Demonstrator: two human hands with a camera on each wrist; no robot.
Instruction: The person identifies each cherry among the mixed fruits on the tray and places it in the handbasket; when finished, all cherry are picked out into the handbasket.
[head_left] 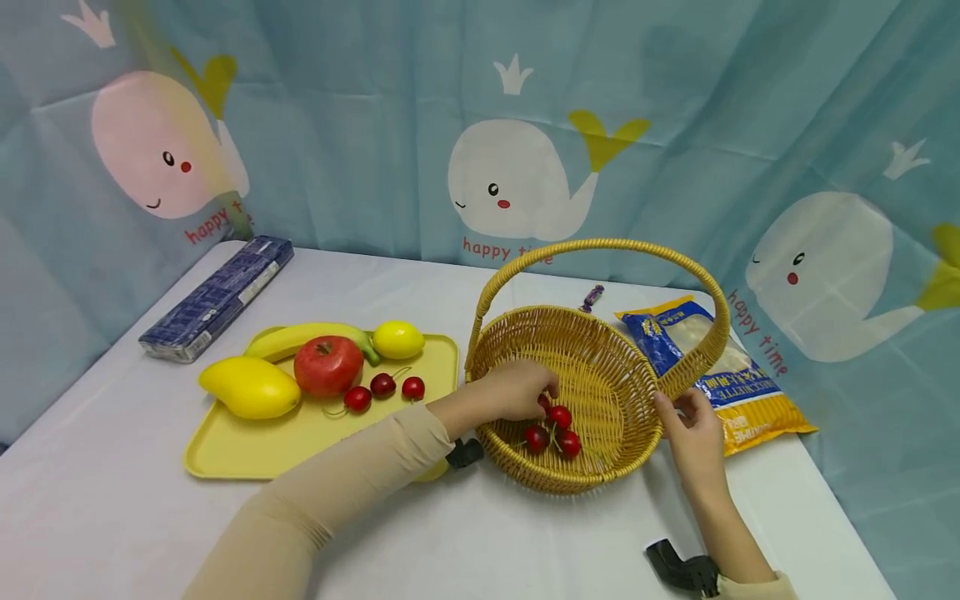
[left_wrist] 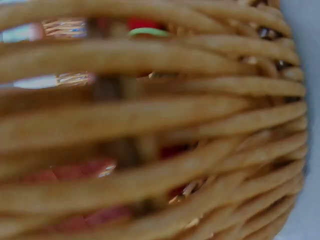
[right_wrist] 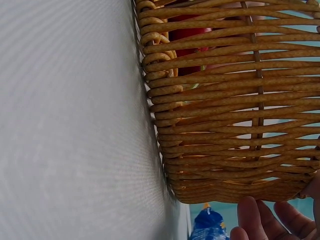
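A wicker basket (head_left: 600,392) with a tall arched handle stands on the table. My left hand (head_left: 519,390) reaches over its left side, fingertips curled at a red cherry (head_left: 544,404) that they partly cover. More cherries (head_left: 568,443) lie close by on the basket's floor. My right hand (head_left: 693,425) grips the right rim by the foot of the handle; in the right wrist view its fingers (right_wrist: 250,215) show against the woven wall. Close weave fills the left wrist view, with blurred red behind the strands (left_wrist: 150,105).
Left of the basket, a yellow tray (head_left: 247,450) bears a banana (head_left: 300,337), a lemon (head_left: 398,340), a red apple (head_left: 327,367), a yellow mango (head_left: 251,388) and three cherries (head_left: 357,399). A blue packet (head_left: 217,298), a wrapped candy (head_left: 592,297) and a blue-orange bag (head_left: 720,375) lie around.
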